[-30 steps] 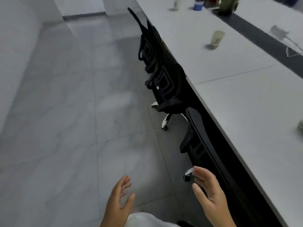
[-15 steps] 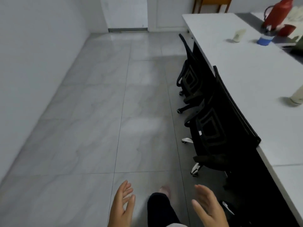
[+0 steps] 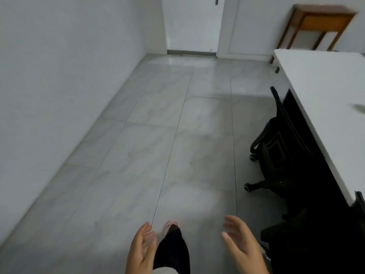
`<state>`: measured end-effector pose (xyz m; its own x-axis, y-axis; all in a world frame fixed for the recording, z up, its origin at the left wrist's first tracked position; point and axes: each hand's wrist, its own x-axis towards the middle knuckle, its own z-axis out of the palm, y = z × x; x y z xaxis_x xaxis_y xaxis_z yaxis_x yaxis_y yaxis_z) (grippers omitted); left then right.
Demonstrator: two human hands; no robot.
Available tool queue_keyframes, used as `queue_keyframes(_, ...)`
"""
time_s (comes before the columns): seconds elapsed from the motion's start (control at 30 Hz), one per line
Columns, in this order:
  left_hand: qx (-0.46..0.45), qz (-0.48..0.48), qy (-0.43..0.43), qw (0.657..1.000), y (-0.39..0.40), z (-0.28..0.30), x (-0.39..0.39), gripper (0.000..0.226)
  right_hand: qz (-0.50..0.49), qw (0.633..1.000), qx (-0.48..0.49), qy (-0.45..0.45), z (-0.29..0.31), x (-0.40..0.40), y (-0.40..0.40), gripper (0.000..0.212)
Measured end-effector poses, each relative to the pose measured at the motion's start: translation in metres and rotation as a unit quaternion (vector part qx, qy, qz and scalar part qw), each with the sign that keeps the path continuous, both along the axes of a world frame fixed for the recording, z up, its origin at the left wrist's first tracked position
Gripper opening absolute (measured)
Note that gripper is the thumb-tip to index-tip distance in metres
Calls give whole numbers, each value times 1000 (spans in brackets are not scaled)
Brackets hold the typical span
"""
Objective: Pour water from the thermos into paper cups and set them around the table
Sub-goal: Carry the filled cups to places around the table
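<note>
Two hands are showing at the bottom of the head view, both bare and holding nothing. The left hand is hanging with its fingers relaxed and slightly bent, palm turned inward. The right hand is reaching forward a little, fingers spread loosely. Between them a leg in dark cloth is stepping over the grey tiled floor, with a pale shoe tip just ahead of it. A white table is running along the right edge, and a black chair is standing tucked against its near side. A wooden stand is sitting by the far wall, beyond the table's end. A white door is closing off the far end of the room. Neither thermos nor cups are appearing in view; only a blurred smudge is lying on the table at the right edge
</note>
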<state>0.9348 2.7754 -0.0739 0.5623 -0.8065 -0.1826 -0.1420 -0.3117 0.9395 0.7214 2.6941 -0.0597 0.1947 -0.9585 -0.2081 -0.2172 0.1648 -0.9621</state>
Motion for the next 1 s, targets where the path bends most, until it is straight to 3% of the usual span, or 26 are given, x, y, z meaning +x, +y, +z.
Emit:
queue_keyframes(0.33, -52, -114, 2, 992, -303, 31, 97, 45, -109, 993, -52, -15, 26, 70, -252, 38)
queue_keyframes(0.53, -35, -144, -8, 989, -472, 3, 96, 41, -168, 986, -7, 11, -2, 69, -386, 35)
queue_keyframes(0.7, -27, -127, 16, 991, -620, 4, 77, 37, -133, 991, -20, 12, 11, 65, -549, 35)
queue_keyframes(0.87, -68, -127, 6, 990, -760, 28, 69, 65, -117, 990, -73, 9, 35, 61, -696, 39)
queue_keyframes(1.0, -49, -120, -5, 992, -850, 13, 74, 37, -146, 989, -30, -6, 21, 55, -774, 40)
